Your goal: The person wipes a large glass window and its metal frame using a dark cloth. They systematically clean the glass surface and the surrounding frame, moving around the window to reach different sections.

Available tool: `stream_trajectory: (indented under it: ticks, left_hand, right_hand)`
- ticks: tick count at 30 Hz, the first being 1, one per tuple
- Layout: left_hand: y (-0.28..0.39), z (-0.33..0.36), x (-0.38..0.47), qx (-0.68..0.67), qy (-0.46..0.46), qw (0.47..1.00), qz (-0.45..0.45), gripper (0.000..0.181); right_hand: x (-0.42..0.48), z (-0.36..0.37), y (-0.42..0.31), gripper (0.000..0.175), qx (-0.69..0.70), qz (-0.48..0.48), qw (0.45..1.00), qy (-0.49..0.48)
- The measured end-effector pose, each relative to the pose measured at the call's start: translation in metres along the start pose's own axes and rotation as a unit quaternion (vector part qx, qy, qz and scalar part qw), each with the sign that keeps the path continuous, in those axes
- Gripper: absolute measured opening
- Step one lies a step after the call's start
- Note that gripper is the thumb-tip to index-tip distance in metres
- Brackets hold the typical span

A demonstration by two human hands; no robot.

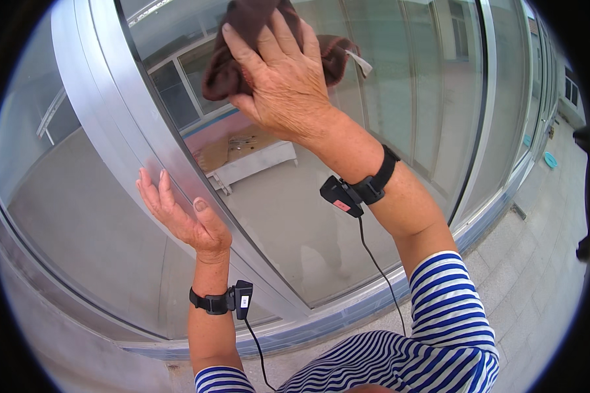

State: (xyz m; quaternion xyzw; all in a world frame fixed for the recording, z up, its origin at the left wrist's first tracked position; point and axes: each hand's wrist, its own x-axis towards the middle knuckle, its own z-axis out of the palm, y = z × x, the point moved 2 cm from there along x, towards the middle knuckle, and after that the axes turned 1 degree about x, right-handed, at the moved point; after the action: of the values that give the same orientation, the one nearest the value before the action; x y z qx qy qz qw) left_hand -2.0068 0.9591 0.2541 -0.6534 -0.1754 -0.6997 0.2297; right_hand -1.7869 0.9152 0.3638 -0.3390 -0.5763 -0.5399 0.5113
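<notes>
Spread fingers of my right hand [287, 81] press a dark brown cloth [226, 69] against the upper part of a large glass pane [285, 236]. The cloth has reddish stitched edges, and a white tag sticks out at its right. Lower and to the left, my left hand [184, 216] is raised beside the silver metal window frame [128, 108], fingers apart and holding nothing. Whether its fingertips touch the frame, I cannot tell. Both wrists carry black straps with small cabled devices.
Behind the glass is a white low table [255, 159] with small items on top. Blue tiles [344, 319] line the ledge under the panes. More framed panes run off to the right, above a paved ground [516, 290] where a turquoise basin [550, 160] lies.
</notes>
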Motion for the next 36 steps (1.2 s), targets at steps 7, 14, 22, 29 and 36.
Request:
stream_trajectory:
  ticks: [7, 14, 22, 29, 36]
  left_hand:
    - [-0.002, -0.001, -0.004, -0.051, 0.015, 0.998, 0.013, 0.065]
    - [-0.010, 0.002, -0.010, -0.111, 0.063, 0.992, 0.018, 0.061]
    - [-0.008, 0.001, -0.011, -0.088, 0.012, 0.996, 0.015, 0.063]
    - [-0.013, -0.003, -0.015, -0.057, -0.012, 0.998, 0.015, 0.057]
    - [-0.009, -0.005, -0.015, -0.017, -0.020, 1.000, -0.007, 0.058]
  right_hand:
    - [0.079, 0.054, -0.048, 0.059, -0.052, -0.015, 0.997, 0.060]
    - [-0.095, 0.000, -0.070, 0.053, 0.043, -0.162, 0.969, -0.181]
    - [-0.200, -0.075, 0.003, 0.034, 0.057, -0.266, 0.902, -0.335]
    - [-0.117, -0.145, 0.193, 0.073, -0.159, -0.008, 0.985, -0.074]
    - [-0.209, -0.224, 0.303, 0.061, -0.254, 0.254, 0.929, 0.093]
